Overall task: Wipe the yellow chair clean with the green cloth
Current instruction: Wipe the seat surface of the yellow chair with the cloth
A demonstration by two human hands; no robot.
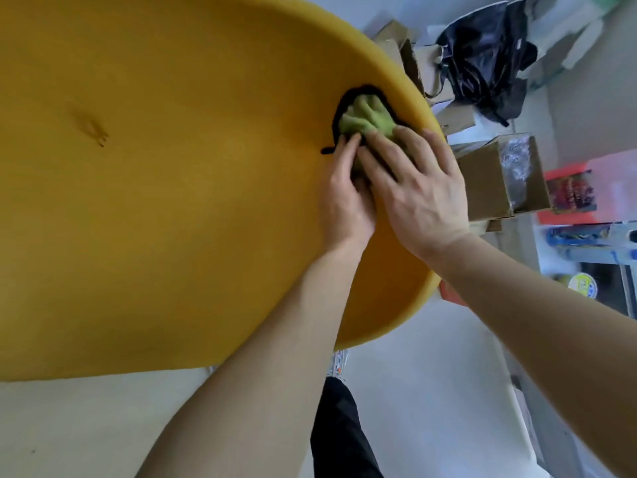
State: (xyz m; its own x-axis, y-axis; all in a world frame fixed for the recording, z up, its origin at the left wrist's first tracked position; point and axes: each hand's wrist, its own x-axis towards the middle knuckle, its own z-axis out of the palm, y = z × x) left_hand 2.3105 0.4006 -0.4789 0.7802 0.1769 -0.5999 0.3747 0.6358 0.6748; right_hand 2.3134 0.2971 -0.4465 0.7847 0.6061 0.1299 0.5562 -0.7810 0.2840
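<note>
The yellow chair (155, 188) fills the left and upper part of the view, its rounded rim curving down the right side. The green cloth (367, 115), bunched and edged in black, lies on the seat close to that rim. My left hand (346, 194) holds the cloth's lower part with its fingers tucked under my right hand. My right hand (418, 188) lies over the cloth with straight fingers spread, pressing it onto the chair; its outer finger reaches the rim. Part of the cloth is hidden under both hands.
Brown cardboard boxes (499, 177) stand right beside the chair's rim. A black bag (486, 60) lies behind them. Coloured packages and a red tray (568, 191) sit at the far right. Pale floor (431, 391) shows below the chair.
</note>
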